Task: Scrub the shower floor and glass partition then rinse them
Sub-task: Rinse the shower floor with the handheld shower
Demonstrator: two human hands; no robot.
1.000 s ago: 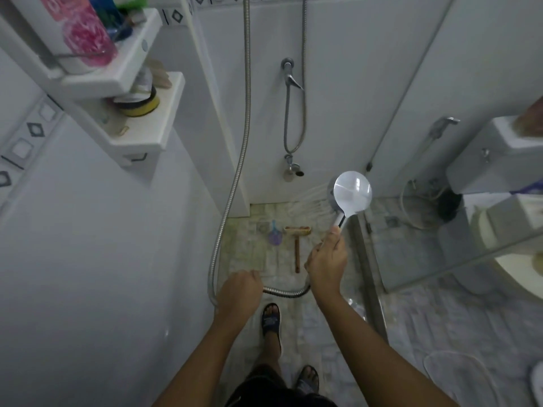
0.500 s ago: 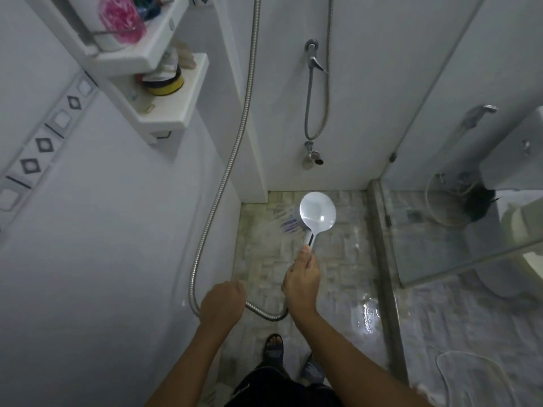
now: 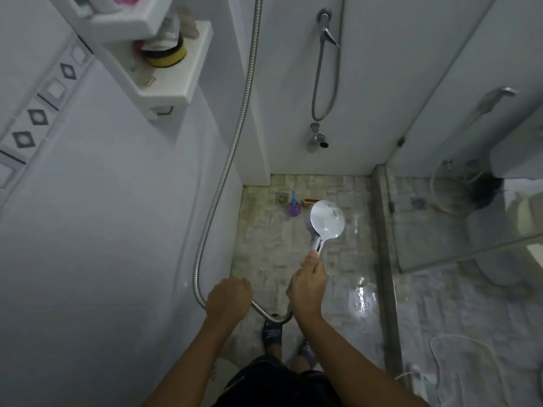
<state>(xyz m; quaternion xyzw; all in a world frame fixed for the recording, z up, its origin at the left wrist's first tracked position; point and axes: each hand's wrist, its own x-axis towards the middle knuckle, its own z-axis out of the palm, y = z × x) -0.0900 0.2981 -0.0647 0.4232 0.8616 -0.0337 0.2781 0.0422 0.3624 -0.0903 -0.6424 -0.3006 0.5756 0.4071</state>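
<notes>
My right hand grips the handle of a round chrome shower head, held face down over the wet stone shower floor. My left hand is curled round the metal shower hose, which loops between both hands and runs up the left wall. The glass partition stands at the right on a stone kerb. A wooden scrub brush lies on the floor, partly hidden behind the shower head, beside a purple scoop.
A floor drain sits in the far left corner. A bidet sprayer and tap hang on the back wall. White shelves with toiletries jut out at upper left. A toilet stands behind the glass. My sandalled feet are below.
The shower head has swung from up near the glass edge down and left over the floor. The view has tilted down; the brush is now partly hidden behind the head.
</notes>
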